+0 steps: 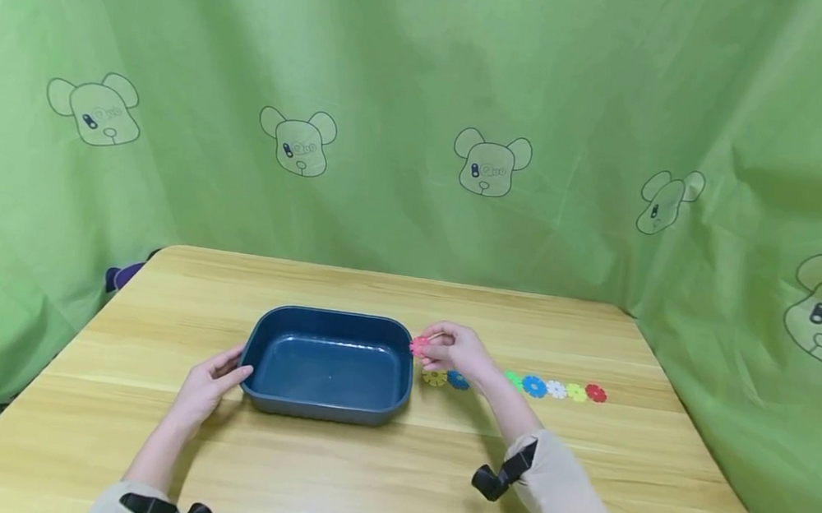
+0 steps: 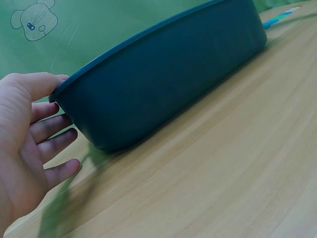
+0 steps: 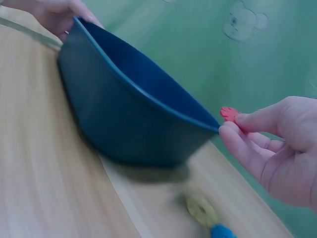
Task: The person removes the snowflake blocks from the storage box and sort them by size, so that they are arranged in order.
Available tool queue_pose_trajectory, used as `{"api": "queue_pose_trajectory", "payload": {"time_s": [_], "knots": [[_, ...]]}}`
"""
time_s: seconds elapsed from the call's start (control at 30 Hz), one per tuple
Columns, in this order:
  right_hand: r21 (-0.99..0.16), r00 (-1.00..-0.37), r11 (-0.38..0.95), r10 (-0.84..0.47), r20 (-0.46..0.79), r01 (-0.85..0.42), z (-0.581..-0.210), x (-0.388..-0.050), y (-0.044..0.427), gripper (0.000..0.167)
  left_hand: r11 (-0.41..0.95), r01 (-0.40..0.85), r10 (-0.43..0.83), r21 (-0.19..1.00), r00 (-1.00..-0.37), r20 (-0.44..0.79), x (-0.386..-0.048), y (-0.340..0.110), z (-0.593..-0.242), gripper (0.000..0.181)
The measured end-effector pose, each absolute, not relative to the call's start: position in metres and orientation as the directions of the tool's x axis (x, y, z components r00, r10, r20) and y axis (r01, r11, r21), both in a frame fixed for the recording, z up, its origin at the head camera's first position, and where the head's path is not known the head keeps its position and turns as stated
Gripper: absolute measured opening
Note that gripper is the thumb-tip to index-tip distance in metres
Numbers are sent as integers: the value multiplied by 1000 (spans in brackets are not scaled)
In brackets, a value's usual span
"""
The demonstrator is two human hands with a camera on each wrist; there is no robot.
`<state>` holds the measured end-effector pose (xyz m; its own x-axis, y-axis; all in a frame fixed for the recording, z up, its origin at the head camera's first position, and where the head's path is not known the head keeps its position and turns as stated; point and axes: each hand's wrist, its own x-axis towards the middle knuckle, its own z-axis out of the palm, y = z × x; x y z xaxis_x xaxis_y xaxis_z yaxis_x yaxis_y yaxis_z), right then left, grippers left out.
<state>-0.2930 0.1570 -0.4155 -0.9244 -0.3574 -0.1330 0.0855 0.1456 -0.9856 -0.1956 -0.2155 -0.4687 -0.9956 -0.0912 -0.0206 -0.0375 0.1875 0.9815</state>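
A dark blue plastic basin [image 1: 328, 407] stands on the table, left of centre. At its left end my left hand [image 1: 208, 386] holds the rim, thumb over the edge and the other fingers spread outside the wall, as the left wrist view shows. Beside the basin's right rim, my right hand [image 1: 460, 350] pinches a pinkish-red flower-shaped plastic piece [image 3: 229, 114] between thumb and fingers. Under and beyond this hand runs a row of similar pieces, among them a yellow one [image 1: 434, 377], a blue one [image 1: 535, 386] and a red one [image 1: 596, 393]. Part of the row is hidden by my right hand and forearm.
The wooden table [image 1: 359, 483] reaches back to a green curtain [image 1: 385, 221] printed with bear heads. A purple object [image 1: 123, 274] shows past the table's left back corner. Black straps with small cameras sit on both sleeves.
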Motion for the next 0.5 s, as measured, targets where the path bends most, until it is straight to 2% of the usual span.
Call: {"api": "queue_pose_trajectory", "payload": {"time_s": [0.3,0.5], "knots": [[-985,-955,132,-263,-139,107,-427,-295,212,29,184,-27,-85,983,-996,-11,-196,-216,-471,53],[-985,-969,121,-200,-147,124,-431,-293,249,39,190,-36,-78,981,-997,-22,-196,-217,-469,54]]}}
